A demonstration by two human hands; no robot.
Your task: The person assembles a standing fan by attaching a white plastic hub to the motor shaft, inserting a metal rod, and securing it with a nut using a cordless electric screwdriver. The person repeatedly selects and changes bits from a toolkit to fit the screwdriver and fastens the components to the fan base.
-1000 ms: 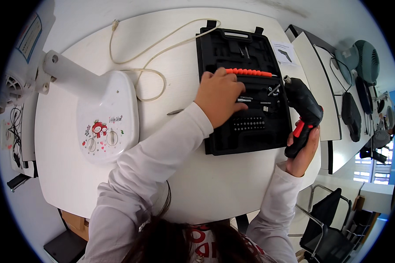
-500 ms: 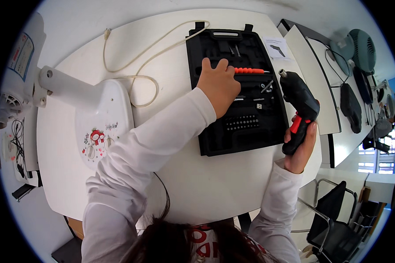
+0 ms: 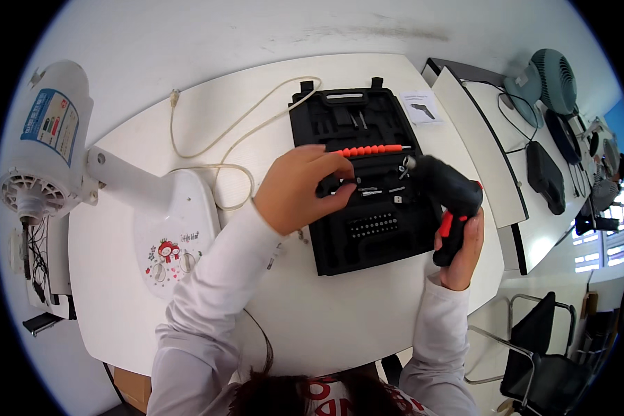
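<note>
My right hand (image 3: 466,251) grips a black cordless screwdriver (image 3: 451,191) with a red trigger, its silver chuck pointing left toward the tool case. Over the left part of the open black tool case (image 3: 340,258), my left hand (image 3: 299,187) is closed on a small black piece (image 3: 331,184) with a silvery end. Its kind is unclear, and the fingers hide part of it. An orange flexible shaft (image 3: 371,150) lies across the case just beyond that hand. Rows of small bits (image 3: 373,225) fill a holder in the near half, with several small metal parts around it.
A white fan base (image 3: 180,229) with its motor (image 3: 55,139) stands on the left of the white table (image 3: 312,319). A pale power cord (image 3: 239,125) loops behind my left arm. A leaflet (image 3: 421,109) lies beyond the case; a green fan (image 3: 556,80) and chair (image 3: 534,340) are right.
My left hand has drawn back left from the case's middle, and a small black piece now shows in its fingers. The cordless screwdriver has tipped further left in my right hand. The view has shifted.
</note>
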